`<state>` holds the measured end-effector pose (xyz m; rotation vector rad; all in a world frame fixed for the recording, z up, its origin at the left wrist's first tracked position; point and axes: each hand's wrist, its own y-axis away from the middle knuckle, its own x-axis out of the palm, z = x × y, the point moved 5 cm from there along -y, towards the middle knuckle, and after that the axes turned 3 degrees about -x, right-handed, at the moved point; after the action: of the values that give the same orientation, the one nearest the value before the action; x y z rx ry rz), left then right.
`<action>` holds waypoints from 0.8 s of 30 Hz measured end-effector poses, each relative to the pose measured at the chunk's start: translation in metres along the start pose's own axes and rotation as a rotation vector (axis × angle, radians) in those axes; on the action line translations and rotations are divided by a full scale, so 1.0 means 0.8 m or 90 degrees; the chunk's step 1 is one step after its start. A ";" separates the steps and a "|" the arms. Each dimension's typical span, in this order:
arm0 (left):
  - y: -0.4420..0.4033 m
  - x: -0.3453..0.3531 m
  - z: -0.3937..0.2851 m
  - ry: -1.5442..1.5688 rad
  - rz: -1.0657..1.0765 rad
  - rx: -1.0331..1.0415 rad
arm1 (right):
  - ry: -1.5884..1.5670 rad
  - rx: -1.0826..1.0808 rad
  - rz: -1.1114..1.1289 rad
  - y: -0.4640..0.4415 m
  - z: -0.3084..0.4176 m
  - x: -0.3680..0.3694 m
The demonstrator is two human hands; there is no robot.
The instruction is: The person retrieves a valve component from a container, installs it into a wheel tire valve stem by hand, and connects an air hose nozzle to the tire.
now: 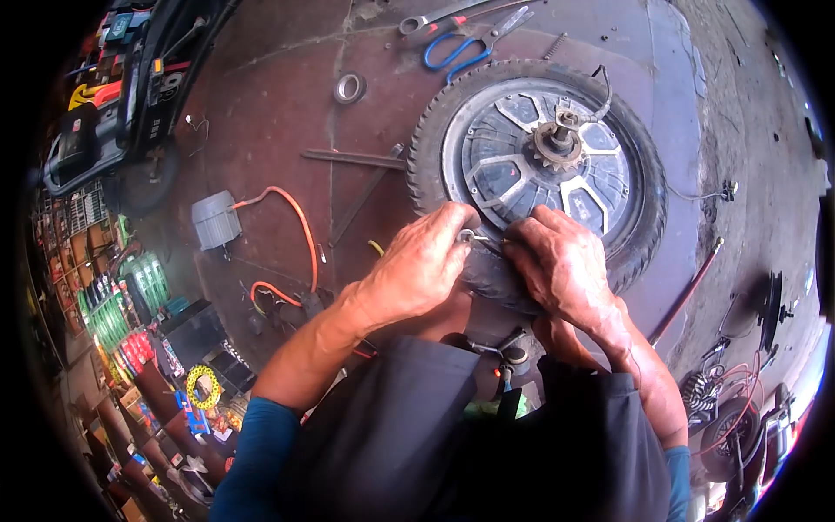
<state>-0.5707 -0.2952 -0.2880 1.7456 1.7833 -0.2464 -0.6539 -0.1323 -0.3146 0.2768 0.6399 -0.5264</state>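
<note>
My left hand (416, 265) is closed, thumb and forefinger pinching a small metal piece (468, 235) with a round, ring-like end. A thin strip runs from it toward my right hand (561, 265), whose fingers are also pressed together. What those fingers hold is mostly hidden. Both hands are over the near edge of a wheel lying flat, with a knobbly black tyre (426, 148) and a grey hub motor (504, 157). A toothed sprocket (557, 150) surrounds its axle, and a cable comes off the axle's top.
Blue-handled scissors (461, 54), a wrench (413, 25) and a tape roll (350, 88) lie beyond the wheel. Flat metal bars (352, 157) are left of it. A grey box (215, 220) trails an orange cable (300, 213). At right lies a red rod (687, 291).
</note>
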 end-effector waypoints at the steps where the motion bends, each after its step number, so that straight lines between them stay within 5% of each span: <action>1: 0.000 0.001 -0.002 0.008 0.008 -0.010 | -0.002 0.001 -0.001 0.000 0.000 0.000; 24: -0.004 0.010 -0.001 -0.022 0.005 0.095 | -0.007 -0.009 0.002 0.000 -0.001 0.000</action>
<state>-0.5735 -0.2884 -0.2928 1.8397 1.7726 -0.4125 -0.6542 -0.1323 -0.3151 0.2607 0.6326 -0.5204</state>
